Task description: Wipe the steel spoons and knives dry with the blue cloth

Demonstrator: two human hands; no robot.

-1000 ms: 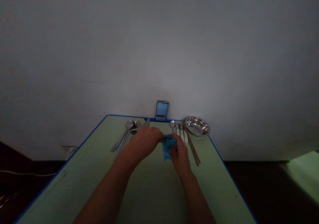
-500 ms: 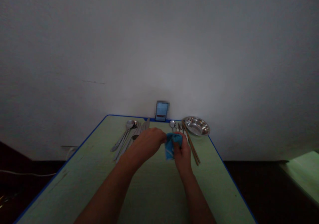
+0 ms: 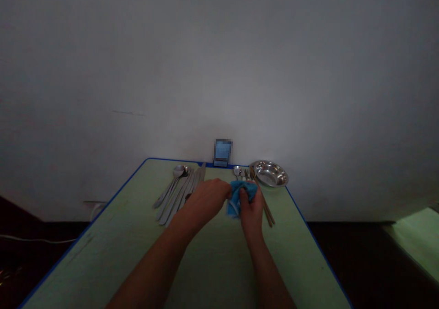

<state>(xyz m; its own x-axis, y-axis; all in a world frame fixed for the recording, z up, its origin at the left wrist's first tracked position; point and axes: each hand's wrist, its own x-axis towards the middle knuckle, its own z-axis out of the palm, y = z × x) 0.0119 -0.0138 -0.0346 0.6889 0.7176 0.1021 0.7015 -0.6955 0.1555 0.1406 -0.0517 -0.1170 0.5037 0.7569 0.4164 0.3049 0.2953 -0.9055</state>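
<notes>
My right hand [image 3: 252, 208] is closed around a crumpled blue cloth [image 3: 236, 199], its thumb pressed on top. My left hand [image 3: 212, 197] is closed, back of the hand up, with its fingertips at the cloth's left edge. The dark bowl of a spoon [image 3: 188, 196] sticks out on the far side of my left hand and appears to be held in it; its handle is hidden by the hand and cloth. Both hands are above the middle of the light green table [image 3: 212, 263].
Left of my hands lie large spoons [image 3: 178, 170] and several table knives [image 3: 174, 203]. To the right are small spoons [image 3: 237, 170], forks [image 3: 246, 174], wooden chopsticks [image 3: 267, 208] and a shiny metal bowl [image 3: 270, 174]. A blurred screen [image 3: 222, 151] stands against the wall.
My left hand has moved slightly right and the spoon bowl has shifted a little toward me. The cloth has been bunched higher over my right fingers. The table items have not moved.
</notes>
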